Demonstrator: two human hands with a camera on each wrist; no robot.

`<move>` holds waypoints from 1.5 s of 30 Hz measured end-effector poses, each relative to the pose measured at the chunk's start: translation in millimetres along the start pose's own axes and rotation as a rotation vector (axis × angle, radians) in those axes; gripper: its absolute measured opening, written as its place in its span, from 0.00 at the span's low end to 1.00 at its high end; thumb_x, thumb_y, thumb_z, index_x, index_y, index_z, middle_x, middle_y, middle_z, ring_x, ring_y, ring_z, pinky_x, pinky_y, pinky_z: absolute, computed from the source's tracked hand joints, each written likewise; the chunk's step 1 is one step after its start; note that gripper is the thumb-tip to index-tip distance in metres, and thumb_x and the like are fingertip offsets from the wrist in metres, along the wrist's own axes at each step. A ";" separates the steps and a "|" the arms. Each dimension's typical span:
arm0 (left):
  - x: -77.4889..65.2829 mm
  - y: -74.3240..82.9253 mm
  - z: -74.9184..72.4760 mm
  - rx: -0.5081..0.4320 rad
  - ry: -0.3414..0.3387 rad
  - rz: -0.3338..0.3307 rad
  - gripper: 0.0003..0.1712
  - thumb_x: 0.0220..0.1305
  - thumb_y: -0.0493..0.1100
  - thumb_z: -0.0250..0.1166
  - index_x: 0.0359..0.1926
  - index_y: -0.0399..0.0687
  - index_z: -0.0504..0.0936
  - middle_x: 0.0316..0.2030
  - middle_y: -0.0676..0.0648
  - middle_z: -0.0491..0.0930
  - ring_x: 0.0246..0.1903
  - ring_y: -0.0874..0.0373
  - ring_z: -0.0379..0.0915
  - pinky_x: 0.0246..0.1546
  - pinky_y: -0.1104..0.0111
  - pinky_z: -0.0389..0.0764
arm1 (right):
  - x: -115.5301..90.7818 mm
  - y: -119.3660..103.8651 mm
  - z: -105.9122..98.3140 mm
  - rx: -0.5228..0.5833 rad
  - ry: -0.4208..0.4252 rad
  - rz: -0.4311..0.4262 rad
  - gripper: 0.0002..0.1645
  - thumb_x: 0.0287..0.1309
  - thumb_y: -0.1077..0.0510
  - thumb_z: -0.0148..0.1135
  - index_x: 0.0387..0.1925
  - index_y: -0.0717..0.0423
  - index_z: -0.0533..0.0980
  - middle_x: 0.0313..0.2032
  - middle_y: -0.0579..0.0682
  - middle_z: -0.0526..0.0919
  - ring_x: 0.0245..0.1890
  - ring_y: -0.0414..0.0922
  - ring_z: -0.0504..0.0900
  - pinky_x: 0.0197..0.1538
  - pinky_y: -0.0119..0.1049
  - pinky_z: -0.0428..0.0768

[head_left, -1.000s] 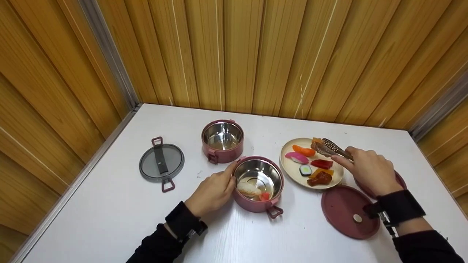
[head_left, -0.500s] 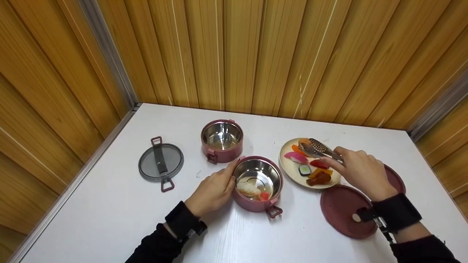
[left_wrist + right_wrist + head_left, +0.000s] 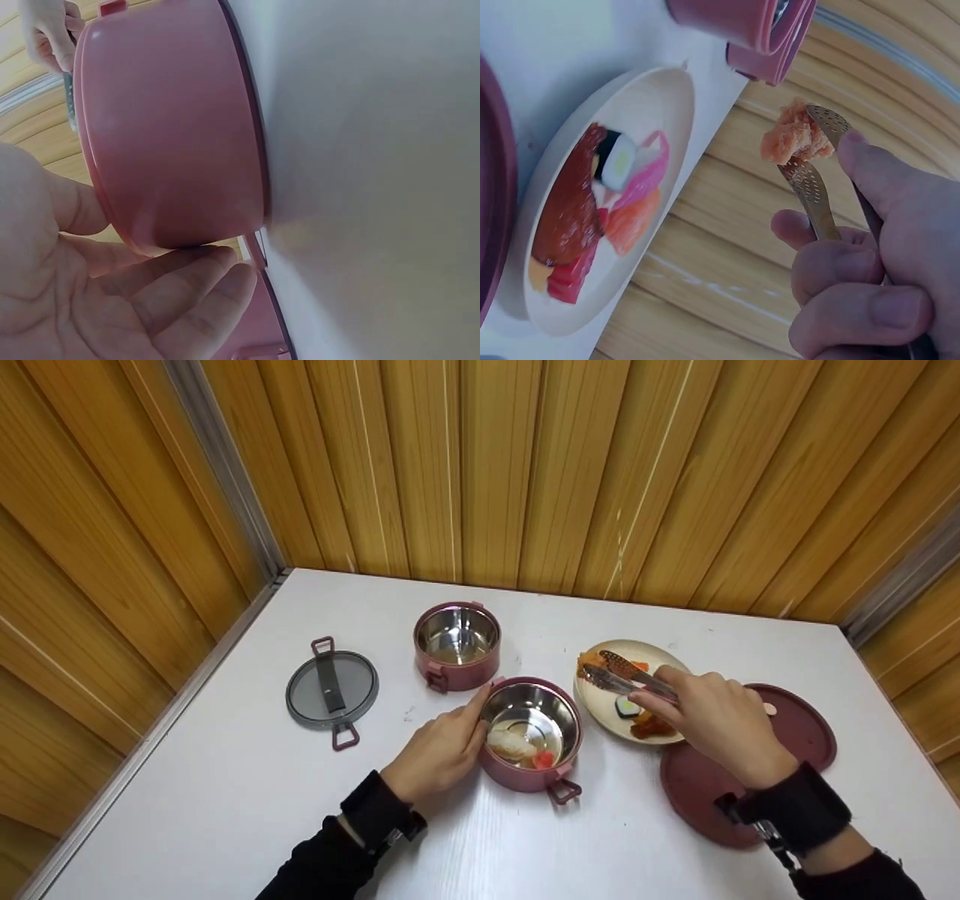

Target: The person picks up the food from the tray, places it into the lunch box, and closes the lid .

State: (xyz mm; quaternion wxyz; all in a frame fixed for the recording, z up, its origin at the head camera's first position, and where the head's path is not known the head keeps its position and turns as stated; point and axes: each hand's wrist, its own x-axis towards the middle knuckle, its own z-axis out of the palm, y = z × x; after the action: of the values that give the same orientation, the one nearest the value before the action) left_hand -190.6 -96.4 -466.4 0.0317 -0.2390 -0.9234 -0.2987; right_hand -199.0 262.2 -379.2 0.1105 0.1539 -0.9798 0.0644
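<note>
My left hand (image 3: 439,754) holds the side of a pink round lunch box bowl (image 3: 517,781), its fingers and thumb around the outer wall. Inside the steel lining lie a whitish dumpling-like piece (image 3: 510,744) and a small red piece (image 3: 543,760). My right hand (image 3: 724,727) grips perforated metal tongs (image 3: 810,202). Between the tong tips sits a rough orange-brown lump (image 3: 791,139), perhaps fried chicken, raised above the cream plate (image 3: 660,652). On that plate the right wrist view shows a glazed drumstick (image 3: 568,202), a sushi roll (image 3: 616,161), and pink, orange and red pieces.
Behind the held bowl stands a second pink bowl (image 3: 457,671). A grey lid (image 3: 356,682) with two loop clasps lies at the left. Two dark red lids (image 3: 806,731) overlap at the right, partly beneath my right forearm. A wood-patterned wall (image 3: 487,472) borders the table's back.
My right hand has moved left with the tongs and the lump, across the plate's far part toward its left rim. The left hand and the bowl have stayed in place.
</note>
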 end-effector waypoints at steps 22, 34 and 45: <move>0.3 1.5 -0.1 0.007 -0.026 -0.005 0.36 0.85 0.44 0.48 0.86 0.43 0.52 0.65 0.30 0.82 0.63 0.37 0.83 0.64 0.45 0.84 | 15.1 -57.7 24.1 -0.006 -0.067 -0.137 0.26 0.64 0.32 0.71 0.30 0.48 0.78 0.18 0.42 0.70 0.18 0.44 0.70 0.20 0.41 0.67; 0.9 0.1 -0.2 0.018 -0.028 -0.002 0.35 0.85 0.44 0.48 0.86 0.43 0.53 0.67 0.30 0.80 0.64 0.36 0.82 0.66 0.45 0.83 | 21.5 -71.3 34.1 -0.055 -0.103 -0.154 0.27 0.64 0.32 0.71 0.37 0.51 0.84 0.20 0.45 0.77 0.18 0.47 0.72 0.20 0.39 0.66; -0.5 -0.7 -0.1 0.009 -0.040 -0.022 0.36 0.86 0.45 0.48 0.87 0.45 0.52 0.66 0.30 0.81 0.64 0.37 0.82 0.65 0.45 0.83 | 23.9 -81.9 37.4 -0.086 -0.059 -0.187 0.26 0.62 0.33 0.73 0.36 0.52 0.86 0.18 0.46 0.75 0.17 0.47 0.71 0.19 0.40 0.67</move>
State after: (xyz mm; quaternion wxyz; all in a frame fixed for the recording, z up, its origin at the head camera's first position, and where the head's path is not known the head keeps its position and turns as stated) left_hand -190.5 -97.2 -466.8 0.0111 -0.2345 -0.9278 -0.2900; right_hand -202.7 172.0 -402.2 0.0935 0.2418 -0.9658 0.0073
